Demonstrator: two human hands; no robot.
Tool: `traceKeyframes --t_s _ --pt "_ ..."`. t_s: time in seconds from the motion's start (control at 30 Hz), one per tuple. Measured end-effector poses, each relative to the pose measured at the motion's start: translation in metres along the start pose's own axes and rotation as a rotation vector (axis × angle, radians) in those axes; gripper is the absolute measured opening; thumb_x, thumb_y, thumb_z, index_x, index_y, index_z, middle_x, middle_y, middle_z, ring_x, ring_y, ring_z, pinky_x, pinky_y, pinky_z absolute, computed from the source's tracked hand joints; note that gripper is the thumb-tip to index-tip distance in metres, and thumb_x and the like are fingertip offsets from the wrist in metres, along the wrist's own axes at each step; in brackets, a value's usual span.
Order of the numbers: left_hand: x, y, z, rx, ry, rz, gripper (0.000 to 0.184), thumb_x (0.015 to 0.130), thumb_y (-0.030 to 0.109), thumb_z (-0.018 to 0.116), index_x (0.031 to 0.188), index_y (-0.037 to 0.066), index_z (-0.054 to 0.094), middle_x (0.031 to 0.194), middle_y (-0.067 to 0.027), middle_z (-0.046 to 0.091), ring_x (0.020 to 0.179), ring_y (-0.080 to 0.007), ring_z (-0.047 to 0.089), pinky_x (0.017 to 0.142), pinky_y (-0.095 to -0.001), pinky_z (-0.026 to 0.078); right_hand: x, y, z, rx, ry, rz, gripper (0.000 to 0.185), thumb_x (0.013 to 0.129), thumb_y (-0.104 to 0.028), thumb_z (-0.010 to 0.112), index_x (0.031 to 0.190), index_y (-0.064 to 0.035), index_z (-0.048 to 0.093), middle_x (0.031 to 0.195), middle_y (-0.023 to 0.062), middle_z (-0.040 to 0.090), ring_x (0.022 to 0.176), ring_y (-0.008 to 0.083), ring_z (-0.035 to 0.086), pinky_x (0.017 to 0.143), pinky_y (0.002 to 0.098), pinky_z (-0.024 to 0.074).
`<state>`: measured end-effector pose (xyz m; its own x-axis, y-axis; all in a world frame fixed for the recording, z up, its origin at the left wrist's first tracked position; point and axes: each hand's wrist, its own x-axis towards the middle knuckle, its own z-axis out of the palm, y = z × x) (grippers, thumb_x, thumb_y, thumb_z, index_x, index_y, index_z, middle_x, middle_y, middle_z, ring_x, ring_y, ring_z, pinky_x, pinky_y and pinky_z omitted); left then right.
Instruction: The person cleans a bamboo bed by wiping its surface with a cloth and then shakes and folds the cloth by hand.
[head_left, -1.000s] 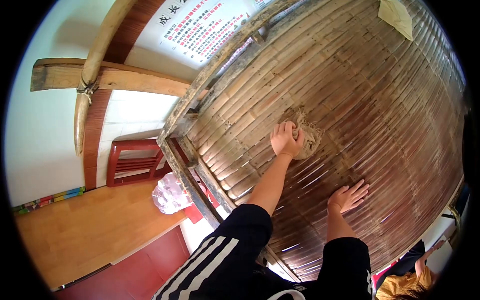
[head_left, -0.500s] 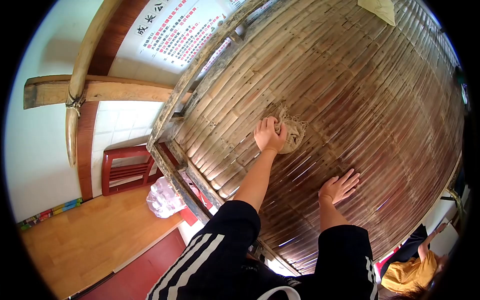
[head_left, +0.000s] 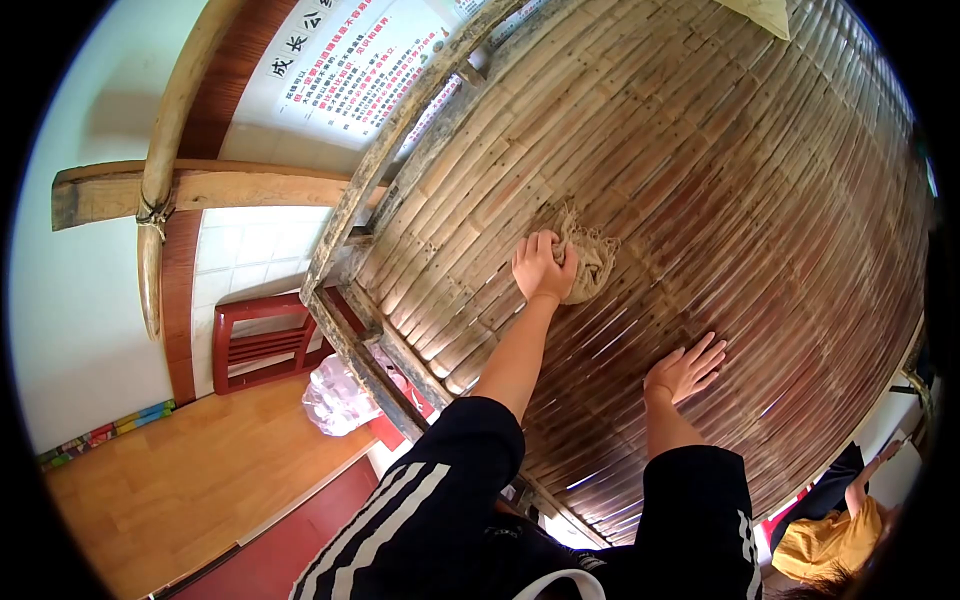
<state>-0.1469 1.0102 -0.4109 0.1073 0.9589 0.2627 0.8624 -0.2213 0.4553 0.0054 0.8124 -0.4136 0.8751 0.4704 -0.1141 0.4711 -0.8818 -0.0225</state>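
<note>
A wide platform of split bamboo slats fills the middle and right of the head view. On it my left hand presses down a tan, frayed cloth, its fingers curled over the cloth's left side. Loose threads fan out along the cloth's far edge. My right hand lies flat on darker, damp-looking slats, fingers spread, with nothing in it. Part of the cloth is hidden under my left palm.
A weathered wooden frame edges the platform on the left. Beyond it are a crossed pole and beam, a red chair, a plastic bag and a wooden tabletop. A person in yellow is at lower right. Pale paper lies at the far edge.
The whole view has shifted slightly, moving the scene a little right and down. My left hand keeps its hold on the cloth, and my right hand stays flat on the slats.
</note>
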Motion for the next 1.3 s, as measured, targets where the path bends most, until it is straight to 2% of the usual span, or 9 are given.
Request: traceKeyframes --t_s 0.13,0.2,0.33,0.9,1.3 --pt "0.002 0.003 -0.003 -0.010 0.015 0.007 0.017 0.075 0.024 0.063 0.081 0.011 0.053 0.078 -0.0064 0.056 0.078 -0.0301 0.053 0.068 -0.0411 0.043 0.000 -0.001 -0.002 0.007 0.009 -0.003 0.062 0.092 -0.022 0.038 0.147 -0.0177 0.010 0.154 0.0057 0.003 0.141 0.0239 0.004 0.112 0.0408 0.0040" --pt "0.002 0.003 -0.003 -0.009 0.014 0.007 0.017 0.075 0.024 0.063 0.081 0.011 0.053 0.078 -0.0063 0.056 0.078 -0.0301 0.053 0.068 -0.0410 0.043 0.002 -0.003 -0.007 -0.063 -0.095 0.028 0.062 0.093 -0.025 0.035 0.147 -0.0155 0.007 0.154 0.0072 0.000 0.141 0.0248 0.001 0.113 0.0403 0.0020" --pt "0.001 0.001 -0.002 -0.003 0.018 0.010 0.017 0.075 0.024 0.063 0.081 0.011 0.053 0.078 -0.0062 0.056 0.078 -0.0300 0.053 0.068 -0.0409 0.043 0.001 -0.003 -0.006 -0.058 -0.099 0.030 0.062 0.093 -0.025 0.035 0.147 -0.0154 0.007 0.154 0.0072 0.000 0.141 0.0247 0.002 0.113 0.0404 0.0022" --pt "0.000 0.000 0.000 0.011 0.017 0.012 0.018 0.075 0.025 0.063 0.082 0.012 0.053 0.080 -0.0048 0.056 0.079 -0.0285 0.053 0.069 -0.0413 0.043 0.000 0.002 0.004 0.011 0.019 -0.015 0.061 0.092 -0.024 0.034 0.147 -0.0163 0.010 0.153 0.0071 0.004 0.141 0.0252 0.004 0.113 0.0416 0.0025" --pt "0.000 0.000 0.000 0.006 0.012 -0.001 0.018 0.075 0.025 0.063 0.082 0.012 0.053 0.080 -0.0043 0.055 0.079 -0.0282 0.053 0.070 -0.0409 0.043 0.001 0.003 0.003 0.018 -0.010 -0.002 0.062 0.090 -0.023 0.036 0.147 -0.0159 0.011 0.154 0.0073 0.004 0.141 0.0249 0.004 0.113 0.0411 0.0022"
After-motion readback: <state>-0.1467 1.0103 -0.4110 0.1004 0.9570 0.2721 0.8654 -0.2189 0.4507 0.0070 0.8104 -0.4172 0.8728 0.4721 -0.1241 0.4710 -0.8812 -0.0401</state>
